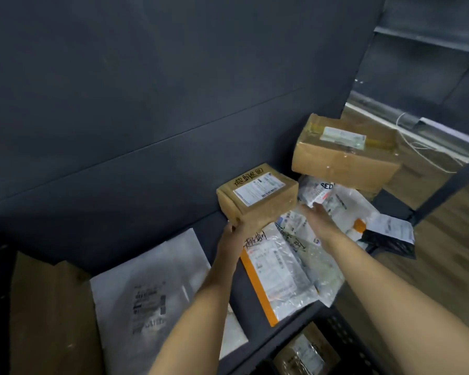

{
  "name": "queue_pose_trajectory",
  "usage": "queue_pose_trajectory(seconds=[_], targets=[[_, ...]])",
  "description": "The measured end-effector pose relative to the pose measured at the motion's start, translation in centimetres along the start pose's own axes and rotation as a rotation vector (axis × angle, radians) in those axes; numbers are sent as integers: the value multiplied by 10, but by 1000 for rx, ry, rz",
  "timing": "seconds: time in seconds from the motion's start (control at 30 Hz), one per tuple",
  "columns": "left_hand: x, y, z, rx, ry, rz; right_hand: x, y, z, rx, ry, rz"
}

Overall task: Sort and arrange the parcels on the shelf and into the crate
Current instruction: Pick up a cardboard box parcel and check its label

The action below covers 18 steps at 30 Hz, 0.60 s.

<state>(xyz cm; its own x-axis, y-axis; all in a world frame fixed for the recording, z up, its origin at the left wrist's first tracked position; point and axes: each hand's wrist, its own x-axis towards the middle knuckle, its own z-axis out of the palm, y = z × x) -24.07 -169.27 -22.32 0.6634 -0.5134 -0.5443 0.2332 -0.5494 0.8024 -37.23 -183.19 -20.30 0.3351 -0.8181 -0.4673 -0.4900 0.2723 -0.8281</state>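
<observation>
Left end: a flat brown cardboard sheet (52, 307) lies on the dark shelf (241, 299), beside a grey-white plastic mailer bag (146, 288)
Left hand (230, 236): fingers grasp the near corner of a small taped brown cardboard box (257, 196), near the shelf's back edge
Right hand (317, 215): fingers straight, released, over an orange-edged clear plastic mailer (276, 272); contact unclear
Right back corner: a large brown cardboard box (344, 155) sits tilted on crumpled plastic parcels; a black plastic bag (390, 239) overhangs the right edge
Below front edge: a black perforated crate (344, 345) holds one parcel
</observation>
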Motion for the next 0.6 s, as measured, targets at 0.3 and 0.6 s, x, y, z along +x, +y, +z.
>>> queue_pose_trajectory(seconds=[0.3,0.6], targets=[[46,13,11,-107,-35,-30,78,-16,27,137,35,-31],[56,-1,4,-336,-60,-166,69,-11,30,78,9,-199]])
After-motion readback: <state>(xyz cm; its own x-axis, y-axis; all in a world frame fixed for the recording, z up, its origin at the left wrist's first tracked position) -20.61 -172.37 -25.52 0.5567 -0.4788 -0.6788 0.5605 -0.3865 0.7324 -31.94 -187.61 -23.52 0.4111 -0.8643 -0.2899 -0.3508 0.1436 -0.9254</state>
